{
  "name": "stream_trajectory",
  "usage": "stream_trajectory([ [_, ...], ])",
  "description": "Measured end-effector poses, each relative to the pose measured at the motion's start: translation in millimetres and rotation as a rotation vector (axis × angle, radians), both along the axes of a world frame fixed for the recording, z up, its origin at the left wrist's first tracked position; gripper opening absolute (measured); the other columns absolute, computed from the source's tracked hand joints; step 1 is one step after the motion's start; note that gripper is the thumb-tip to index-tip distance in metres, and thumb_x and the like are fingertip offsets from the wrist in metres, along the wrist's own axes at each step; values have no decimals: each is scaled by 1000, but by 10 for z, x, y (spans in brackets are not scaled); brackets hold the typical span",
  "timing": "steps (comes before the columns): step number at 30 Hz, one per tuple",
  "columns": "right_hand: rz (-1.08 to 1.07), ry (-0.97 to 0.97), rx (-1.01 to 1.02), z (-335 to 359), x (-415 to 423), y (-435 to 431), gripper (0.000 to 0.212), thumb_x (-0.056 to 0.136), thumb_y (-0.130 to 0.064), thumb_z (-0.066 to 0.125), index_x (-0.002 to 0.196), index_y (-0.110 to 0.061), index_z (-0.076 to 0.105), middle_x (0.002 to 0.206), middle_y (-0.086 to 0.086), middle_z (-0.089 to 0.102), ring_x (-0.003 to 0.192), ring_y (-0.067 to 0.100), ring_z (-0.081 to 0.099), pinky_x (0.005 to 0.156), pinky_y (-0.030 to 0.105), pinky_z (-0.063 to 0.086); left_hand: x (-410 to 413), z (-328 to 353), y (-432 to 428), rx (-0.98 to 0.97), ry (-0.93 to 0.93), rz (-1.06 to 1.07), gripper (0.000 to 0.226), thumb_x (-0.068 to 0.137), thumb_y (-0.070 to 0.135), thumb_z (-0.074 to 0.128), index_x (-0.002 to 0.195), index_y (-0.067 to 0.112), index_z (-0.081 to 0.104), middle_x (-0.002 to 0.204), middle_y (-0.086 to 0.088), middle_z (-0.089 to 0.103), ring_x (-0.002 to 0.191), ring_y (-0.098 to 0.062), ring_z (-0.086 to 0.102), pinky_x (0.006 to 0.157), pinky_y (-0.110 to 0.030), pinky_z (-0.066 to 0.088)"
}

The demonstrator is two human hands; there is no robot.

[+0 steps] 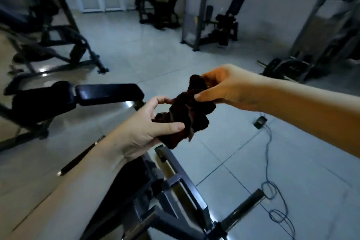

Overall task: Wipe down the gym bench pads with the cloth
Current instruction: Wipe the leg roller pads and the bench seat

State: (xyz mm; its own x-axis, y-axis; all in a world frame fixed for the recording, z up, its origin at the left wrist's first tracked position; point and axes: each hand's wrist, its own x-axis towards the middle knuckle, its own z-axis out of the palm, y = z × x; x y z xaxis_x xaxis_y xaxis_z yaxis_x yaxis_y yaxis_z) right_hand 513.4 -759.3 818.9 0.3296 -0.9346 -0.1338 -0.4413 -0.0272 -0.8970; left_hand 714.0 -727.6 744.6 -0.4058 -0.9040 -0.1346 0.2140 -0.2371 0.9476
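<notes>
A dark red crumpled cloth (pixel 190 111) hangs in the air between both my hands, in the middle of the view. My left hand (pixel 144 132) grips its lower end between thumb and fingers. My right hand (pixel 226 87) pinches its upper end. A black gym bench pad (pixel 109 93) lies to the left of the cloth, with a second dark pad (pixel 42 101) joined to it further left. The bench's metal frame (pixel 175 181) runs below my hands.
A thin black bar (pixel 79 156) lies on the tiled floor at lower left. A small black device with a blue cable (pixel 260 122) trails on the floor at right. Weight machines (pixel 212 19) stand at the back, another bench (pixel 48 45) at left, a rack (pixel 311 45) at right.
</notes>
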Motion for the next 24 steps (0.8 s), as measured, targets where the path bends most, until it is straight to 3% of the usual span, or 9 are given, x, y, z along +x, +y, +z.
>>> stream_trajectory([
  [2,-100,-32,-16,-13,-364,4,12,87,-5,65,88,-16,68,84,1,71,83,13,70,74,25,58,-351,35,-150,-52,-89,-85,66,62,1,84,118,19,56,94,-12,74,85,-27,73,66,-34,59],
  [4,-196,-28,-62,-58,-742,-1,8,91,-10,61,92,-16,67,89,5,70,85,15,69,74,30,59,-725,56,-299,-153,-225,-127,61,59,14,91,113,21,64,100,-13,73,90,-29,72,72,-35,58],
  [8,-313,-42,-165,-178,-1590,-36,5,93,-10,59,94,-7,63,84,9,67,80,23,66,79,42,56,-1612,12,-508,-273,-287,-185,35,70,22,77,103,14,70,82,-6,72,72,-13,67,59,-20,50],
  [11,-341,-42,-241,-189,-2280,-116,11,94,-13,59,97,-3,63,82,8,67,76,19,65,77,39,55,-2337,-6,-664,-285,-236,-221,27,75,22,65,99,10,67,69,-2,64,55,-13,55,50,-20,42],
  [16,-412,-133,-276,-21,-3860,-276,10,93,-15,60,85,-19,65,76,2,69,72,17,67,71,36,55,-4019,158,-974,-357,-197,-212,30,72,16,65,94,0,54,65,-6,55,56,-16,47,52,-23,36],
  [20,-525,-227,-254,-9,-4866,-404,6,92,-15,61,93,-16,67,89,7,71,78,18,68,68,29,55,-5085,347,-1160,-388,-186,-171,22,72,19,60,87,7,51,65,-4,51,54,-14,44,47,-20,34],
  [22,-568,-358,-155,-54,-5248,-467,23,89,-23,64,108,-9,64,98,11,69,76,17,67,63,27,54,-5493,437,-1282,-385,-173,-147,15,75,20,59,85,11,52,68,-4,52,56,-13,46,50,-22,36],
  [24,-545,-608,12,-121,-5514,-499,50,80,-28,67,121,-3,54,92,10,68,65,15,65,54,25,50,-5814,506,-1443,-394,-174,-134,10,80,21,60,84,14,54,71,1,58,63,-9,53,56,-21,41],
])
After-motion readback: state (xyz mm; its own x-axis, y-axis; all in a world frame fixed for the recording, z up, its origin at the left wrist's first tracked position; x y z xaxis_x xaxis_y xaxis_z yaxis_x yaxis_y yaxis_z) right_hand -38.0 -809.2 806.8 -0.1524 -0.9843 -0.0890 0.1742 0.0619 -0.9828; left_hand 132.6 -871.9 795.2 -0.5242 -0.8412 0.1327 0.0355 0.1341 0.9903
